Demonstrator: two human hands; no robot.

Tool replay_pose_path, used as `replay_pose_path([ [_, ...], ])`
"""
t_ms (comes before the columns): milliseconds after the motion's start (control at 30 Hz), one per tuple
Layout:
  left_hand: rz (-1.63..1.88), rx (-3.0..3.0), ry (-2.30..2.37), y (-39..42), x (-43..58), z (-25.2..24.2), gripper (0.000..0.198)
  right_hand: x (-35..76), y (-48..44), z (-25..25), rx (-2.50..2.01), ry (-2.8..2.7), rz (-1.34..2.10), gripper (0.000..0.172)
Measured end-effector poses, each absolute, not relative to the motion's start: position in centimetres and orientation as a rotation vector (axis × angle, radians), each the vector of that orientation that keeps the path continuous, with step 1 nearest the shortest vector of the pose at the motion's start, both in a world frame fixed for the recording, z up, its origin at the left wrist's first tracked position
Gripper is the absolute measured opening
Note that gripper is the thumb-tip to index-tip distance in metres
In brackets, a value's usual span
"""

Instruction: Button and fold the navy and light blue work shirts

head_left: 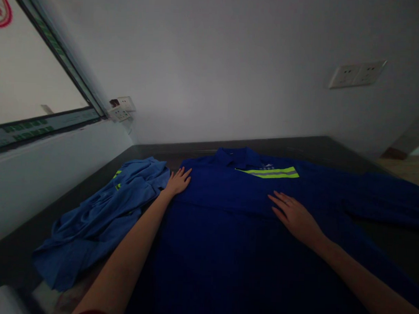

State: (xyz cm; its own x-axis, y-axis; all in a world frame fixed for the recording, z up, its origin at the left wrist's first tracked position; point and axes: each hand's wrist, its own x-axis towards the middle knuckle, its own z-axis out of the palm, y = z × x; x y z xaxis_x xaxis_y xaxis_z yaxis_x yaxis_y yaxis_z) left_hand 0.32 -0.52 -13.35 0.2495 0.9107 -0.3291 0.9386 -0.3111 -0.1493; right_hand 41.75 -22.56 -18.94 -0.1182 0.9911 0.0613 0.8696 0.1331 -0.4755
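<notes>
**Dark blue work shirt, spread flat, both hands laid on it**

Item 1. Dark blue shirt (227,231): lies front-up across the dark table (299,146), collar (235,156) toward the wall, one sleeve (383,195) stretched out to the right. A yellow-green reflective stripe (269,173) with a grey band runs across the chest, just below the collar.

Item 2. Left hand (178,181): palm down, fingers spread and flat, nothing pinched or gripped. It rests at the shirt's left shoulder edge, where the fabric meets the neighbouring garment. Forearm runs back along the shirt's left side.

Item 3. Right hand (295,217): palm down, fingers extended and close together, pressed flat on the chest area, below and slightly right of the stripe. No cloth gathered in it; the shirt lies under the palm, not in a grasp.

Item 4. Lighter blue garment (100,217): crumpled in a heap on the table to the left of the shirt, touching or nearly touching the left hand; small yellow-green marks visible on it.

Item 5. Surroundings: grey wall (215,70) behind the table; double socket plate (356,74) at upper right; smaller wall fittings (121,109) in the left corner; window frame (61,60) at upper left.
</notes>
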Motion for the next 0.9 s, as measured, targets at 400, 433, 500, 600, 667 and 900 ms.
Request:
replay_pose_path([
  [400,-0.504,2.488,1.868,4.3,3.1,-13.4,0.052,41.6,-22.6,-19.2,-1.810,-2.069,0.421,0.048],
  [433,-0.502,2.492,1.839,4.5,3.1,-13.6,0.051,41.6,-22.6,-19.2,-1.814,-2.065,0.413,0.048],
  [500,-0.524,2.478,1.795,4.9,2.8,-14.1,0.049,41.6,-22.6,-19.2,-1.817,-2.054,0.398,0.048],
  [600,-0.570,2.424,1.824,5.6,2.2,-14.6,0.049,41.5,-22.7,-19.3,-1.820,-2.047,0.388,0.047],
  [667,-0.599,2.387,1.872,6.1,2.1,-14.7,0.050,41.5,-22.7,-19.3,-1.824,-2.049,0.394,0.047],
  [900,-0.446,2.555,1.868,6.8,6.1,-15.1,0.046,41.4,-22.7,-19.1,-1.833,-2.007,0.438,0.048],
])
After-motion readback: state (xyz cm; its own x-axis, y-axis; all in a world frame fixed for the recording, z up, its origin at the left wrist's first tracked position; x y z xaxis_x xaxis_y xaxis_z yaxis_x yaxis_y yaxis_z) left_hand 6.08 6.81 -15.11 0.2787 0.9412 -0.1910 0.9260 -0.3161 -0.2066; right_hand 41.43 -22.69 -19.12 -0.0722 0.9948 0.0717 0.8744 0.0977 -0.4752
